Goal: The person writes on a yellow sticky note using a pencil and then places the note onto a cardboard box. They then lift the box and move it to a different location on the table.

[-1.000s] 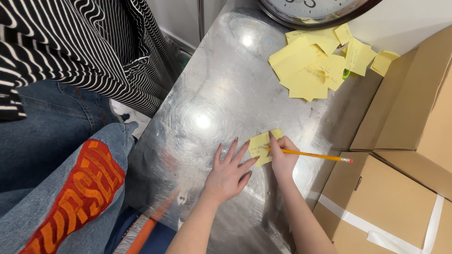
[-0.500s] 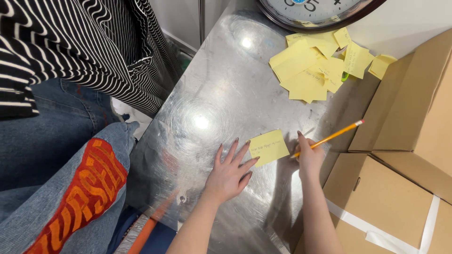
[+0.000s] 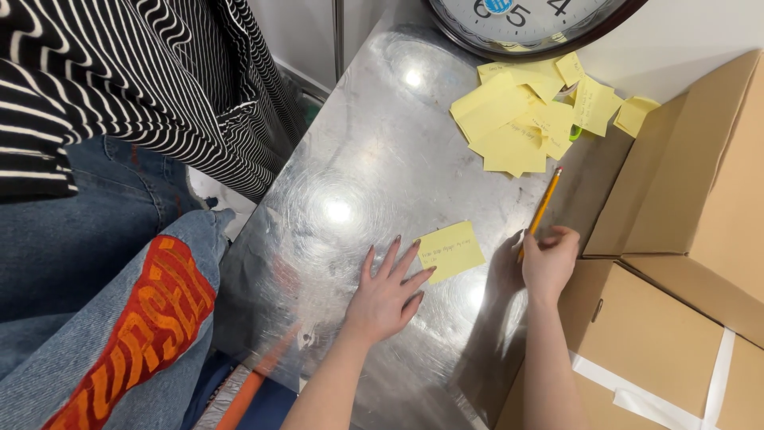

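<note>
Yellow sticky note (image 3: 450, 251) lies on the steel desk (image 3: 374, 151) between my hands, long axis slanting up-right. My left hand (image 3: 387, 293) is spread flat, fingertips on its near edge, I think. My right hand (image 3: 547, 259), now drawn off rightward, grips a pencil (image 3: 541, 209) upright.

A small yellow paper note (image 3: 450, 251) with tiny writing lay flat on the shiny metal table (image 3: 358, 183), tilted a little. An orange pencil (image 3: 543, 209) pointed up and away, off the note.
</note>
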